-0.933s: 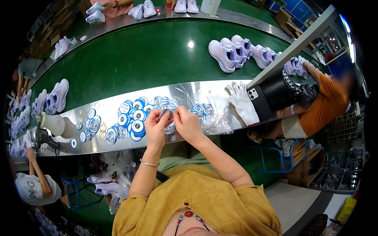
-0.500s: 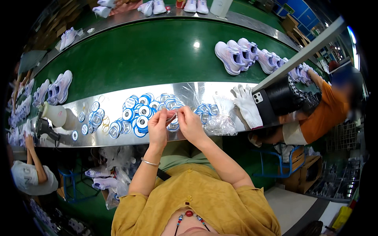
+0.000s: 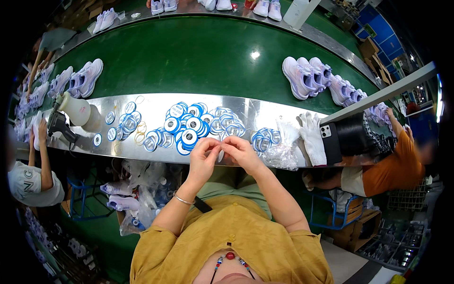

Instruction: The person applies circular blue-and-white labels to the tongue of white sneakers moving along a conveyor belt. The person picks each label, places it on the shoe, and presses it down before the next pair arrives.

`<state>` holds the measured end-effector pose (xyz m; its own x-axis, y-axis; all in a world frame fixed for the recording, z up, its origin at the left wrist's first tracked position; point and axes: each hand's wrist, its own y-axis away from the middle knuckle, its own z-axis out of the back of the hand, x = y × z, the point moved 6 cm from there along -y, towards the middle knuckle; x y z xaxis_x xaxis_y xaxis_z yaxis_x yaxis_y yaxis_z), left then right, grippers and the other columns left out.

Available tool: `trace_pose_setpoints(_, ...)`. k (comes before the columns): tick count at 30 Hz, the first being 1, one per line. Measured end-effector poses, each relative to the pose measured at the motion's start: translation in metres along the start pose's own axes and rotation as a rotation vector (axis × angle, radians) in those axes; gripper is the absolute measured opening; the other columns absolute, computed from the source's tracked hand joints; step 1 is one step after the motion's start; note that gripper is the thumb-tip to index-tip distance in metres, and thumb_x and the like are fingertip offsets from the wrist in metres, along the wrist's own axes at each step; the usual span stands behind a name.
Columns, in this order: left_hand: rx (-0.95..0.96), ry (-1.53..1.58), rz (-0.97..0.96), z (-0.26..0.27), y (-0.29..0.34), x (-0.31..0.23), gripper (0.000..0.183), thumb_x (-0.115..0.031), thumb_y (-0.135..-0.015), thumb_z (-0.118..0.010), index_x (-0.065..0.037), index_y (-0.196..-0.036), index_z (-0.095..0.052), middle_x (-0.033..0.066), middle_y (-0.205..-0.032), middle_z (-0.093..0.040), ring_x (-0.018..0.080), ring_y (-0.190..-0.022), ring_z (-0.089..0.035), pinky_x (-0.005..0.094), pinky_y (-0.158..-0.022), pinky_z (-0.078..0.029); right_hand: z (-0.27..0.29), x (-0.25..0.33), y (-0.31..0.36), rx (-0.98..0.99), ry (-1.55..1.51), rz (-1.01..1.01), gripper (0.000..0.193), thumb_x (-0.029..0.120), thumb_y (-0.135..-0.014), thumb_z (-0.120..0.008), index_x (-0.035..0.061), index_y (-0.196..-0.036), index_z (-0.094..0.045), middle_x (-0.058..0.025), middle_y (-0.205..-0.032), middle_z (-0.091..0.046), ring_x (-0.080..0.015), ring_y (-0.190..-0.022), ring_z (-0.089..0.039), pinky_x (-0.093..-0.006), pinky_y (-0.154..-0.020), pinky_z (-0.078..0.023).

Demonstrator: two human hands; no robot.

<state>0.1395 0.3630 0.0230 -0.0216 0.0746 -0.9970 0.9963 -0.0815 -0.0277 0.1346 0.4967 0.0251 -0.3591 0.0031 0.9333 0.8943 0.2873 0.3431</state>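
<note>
My left hand (image 3: 204, 156) and my right hand (image 3: 240, 152) meet at the near edge of the steel table (image 3: 279, 108). Both are closed, fingertips pinched together. Between them shows a thin, pale piece (image 3: 221, 155), mostly covered by the fingers, and its kind cannot be made out. Right behind my left hand lies a heap of round blue-and-white tags (image 3: 194, 124). Another pile of round tags (image 3: 227, 121), greyer on top, sits behind my right hand. Farther right are more round tags (image 3: 265, 139) beside crumpled clear plastic bags (image 3: 282, 156).
Rubber bands (image 3: 140, 132) and loose tags (image 3: 128, 123) lie left. A heat gun (image 3: 62, 124) and white bottle (image 3: 75, 110) stand farther left. White gloves (image 3: 312, 137) and a phone (image 3: 326, 131) lie right. Pale shoes (image 3: 307, 78) line the green conveyor (image 3: 189, 57). Co-workers sit on both sides.
My hands have come closer together and turned, fingertips now meeting; the reddish edge seen between them before is now hidden. The whole view has shifted, with the table appearing farther right.
</note>
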Motion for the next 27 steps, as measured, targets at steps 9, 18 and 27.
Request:
trace_pose_setpoints(9, -0.047, -0.221, -0.026, 0.053, 0.000, 0.001, 0.015, -0.005, -0.085, -0.061, -0.001, -0.099, -0.062, 0.0098, -0.098, -0.056, 0.0208, -0.087, -0.055, 0.0292, -0.072, -0.046, -0.018, -0.024, -0.020, 0.050, 0.185, 0.030, 0.011, 0.013, -0.087, -0.062, 0.0039, -0.083, -0.058, 0.0015, -0.069, -0.056, -0.0039, -0.063, -0.050, -0.0195, -0.054, -0.039)
trace_pose_setpoints(18, -0.173, -0.922, -0.280, 0.078, -0.037, 0.000, 0.026, -0.006, -0.071, -0.073, -0.001, -0.094, -0.061, 0.0113, -0.089, -0.053, 0.0245, -0.079, -0.050, 0.0329, -0.071, -0.043, -0.016, -0.012, -0.022, -0.088, 0.212, 0.120, 0.012, 0.012, -0.086, -0.062, 0.0029, -0.080, -0.058, 0.0024, -0.067, -0.055, -0.0038, -0.060, -0.050, -0.0202, -0.053, -0.040)
trace_pose_setpoints(27, -0.122, -0.232, 0.148, 0.091, -0.051, 0.019, 0.011, -0.006, -0.083, -0.065, 0.001, -0.086, -0.058, 0.0017, -0.071, -0.056, 0.0092, -0.057, -0.049, 0.0228, -0.052, -0.040, -0.012, -0.014, -0.027, -0.191, 0.141, 0.155, 0.011, 0.011, -0.087, -0.062, 0.0016, -0.082, -0.059, 0.0030, -0.067, -0.055, -0.0036, -0.060, -0.050, -0.0199, -0.053, -0.039)
